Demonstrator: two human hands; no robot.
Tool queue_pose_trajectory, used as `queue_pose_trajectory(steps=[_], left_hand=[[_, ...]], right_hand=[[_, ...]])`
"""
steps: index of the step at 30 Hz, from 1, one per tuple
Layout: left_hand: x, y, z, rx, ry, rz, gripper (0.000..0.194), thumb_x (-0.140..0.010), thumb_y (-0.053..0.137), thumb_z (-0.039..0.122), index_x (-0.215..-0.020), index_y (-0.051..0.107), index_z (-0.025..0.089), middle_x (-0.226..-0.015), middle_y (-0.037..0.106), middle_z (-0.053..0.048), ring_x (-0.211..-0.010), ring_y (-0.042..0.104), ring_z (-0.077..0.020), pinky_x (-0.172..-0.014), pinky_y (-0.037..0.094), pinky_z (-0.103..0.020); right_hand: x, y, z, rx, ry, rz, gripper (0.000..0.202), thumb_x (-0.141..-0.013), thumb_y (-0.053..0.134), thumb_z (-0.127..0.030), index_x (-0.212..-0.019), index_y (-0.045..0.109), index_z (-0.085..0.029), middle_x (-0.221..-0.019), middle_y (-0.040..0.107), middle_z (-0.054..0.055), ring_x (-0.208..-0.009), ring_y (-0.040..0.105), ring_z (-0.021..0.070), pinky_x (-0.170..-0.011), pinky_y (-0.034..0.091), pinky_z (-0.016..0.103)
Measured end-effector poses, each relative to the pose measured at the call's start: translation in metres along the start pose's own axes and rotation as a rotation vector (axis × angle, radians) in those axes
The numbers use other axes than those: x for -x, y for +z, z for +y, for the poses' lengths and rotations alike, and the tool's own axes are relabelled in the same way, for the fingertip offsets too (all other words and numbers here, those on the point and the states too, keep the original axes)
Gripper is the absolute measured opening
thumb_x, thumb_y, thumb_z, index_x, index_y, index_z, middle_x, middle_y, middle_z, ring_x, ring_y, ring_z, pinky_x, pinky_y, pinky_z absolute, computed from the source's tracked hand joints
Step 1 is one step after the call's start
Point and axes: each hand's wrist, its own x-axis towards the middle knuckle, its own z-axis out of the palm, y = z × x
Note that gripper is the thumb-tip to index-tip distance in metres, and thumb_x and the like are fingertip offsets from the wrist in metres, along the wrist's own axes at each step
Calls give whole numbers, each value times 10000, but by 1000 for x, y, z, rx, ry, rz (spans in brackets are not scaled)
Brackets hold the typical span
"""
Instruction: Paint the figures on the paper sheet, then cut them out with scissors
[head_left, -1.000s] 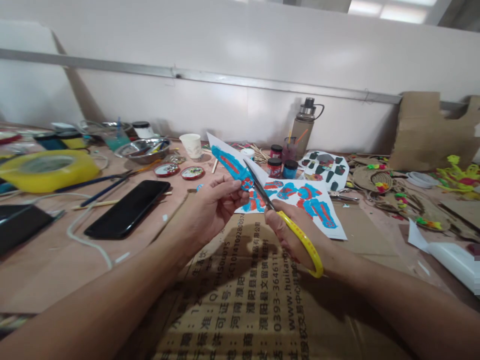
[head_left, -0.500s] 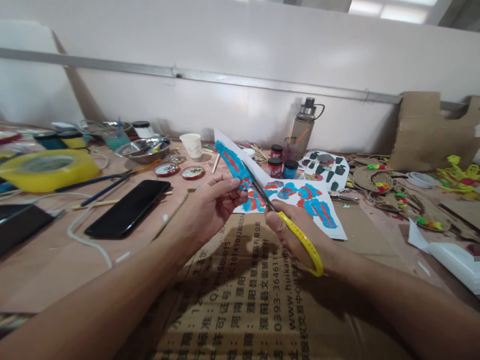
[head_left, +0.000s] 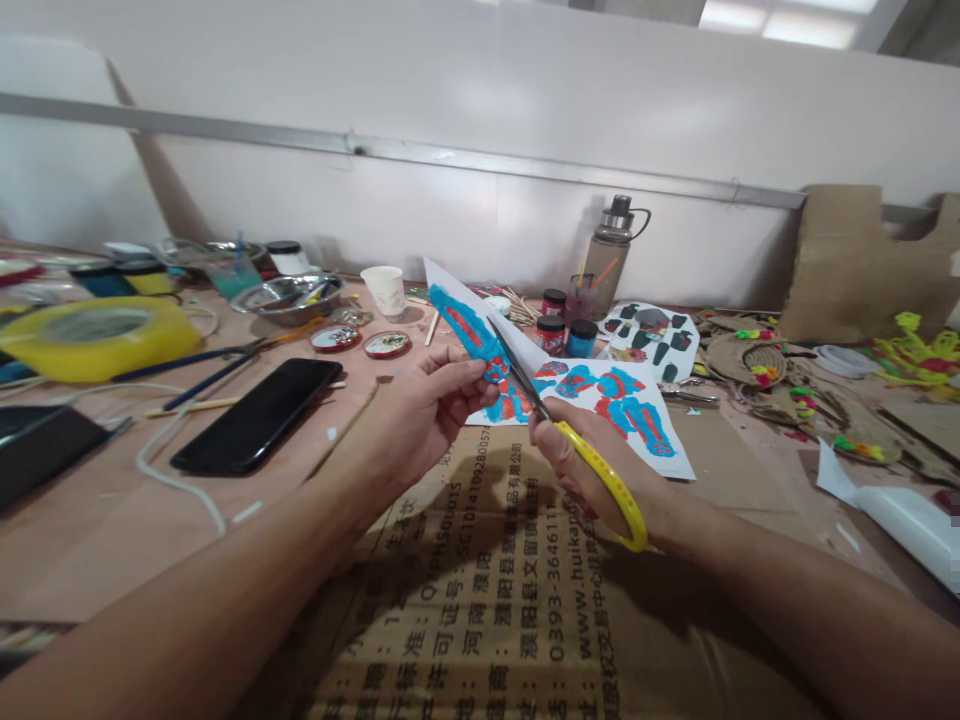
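Note:
A white paper sheet (head_left: 664, 405) painted with blue and red shapes rises at its left end, above a printed cardboard sheet (head_left: 450, 610). My left hand (head_left: 450, 395) pinches the painted paper near a blue and red shape. In my right hand (head_left: 577, 450) are scissors with yellow handles (head_left: 604, 485), their blades pointing up and left against the paper, beside the blue strip. The fingers of my right hand are wrapped round the handles and partly hidden by them.
A black phone (head_left: 259, 415) lies left of my hands, near yellow tape (head_left: 161, 340) and blue-handled pliers (head_left: 214, 378). Behind the paper stand a white cup (head_left: 384, 292), paint jars (head_left: 581, 338) and a bottle (head_left: 609, 260). Woven pieces (head_left: 746, 358) lie at the right.
The scissor blades look a little more closed along the painted strip. The paper's raised end has shifted slightly left, and both hands have barely moved.

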Motion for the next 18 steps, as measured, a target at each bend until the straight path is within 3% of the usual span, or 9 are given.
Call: queue_pose_trajectory(steps=[11, 18], left_hand=[[-2, -5, -1, -31, -13, 2, 251, -718, 928, 171, -700, 679, 201, -655, 692, 14, -617, 682, -141, -636, 606, -249], [0, 1, 2, -23, -22, 10, 261, -725, 897, 128, -661, 655, 205, -639, 674, 13, -593, 658, -137, -625, 593, -268]], right_hand=[[1, 1, 1, 6, -17, -1, 612, -1110, 343, -761, -940, 577, -222, -867, 649, 29, -724, 533, 165, -686, 428, 339], [1, 0, -1, 11, 5, -18, 599, -1116, 348, -751, -984, 601, -224, -924, 679, 53, -780, 577, 189, -721, 458, 351]])
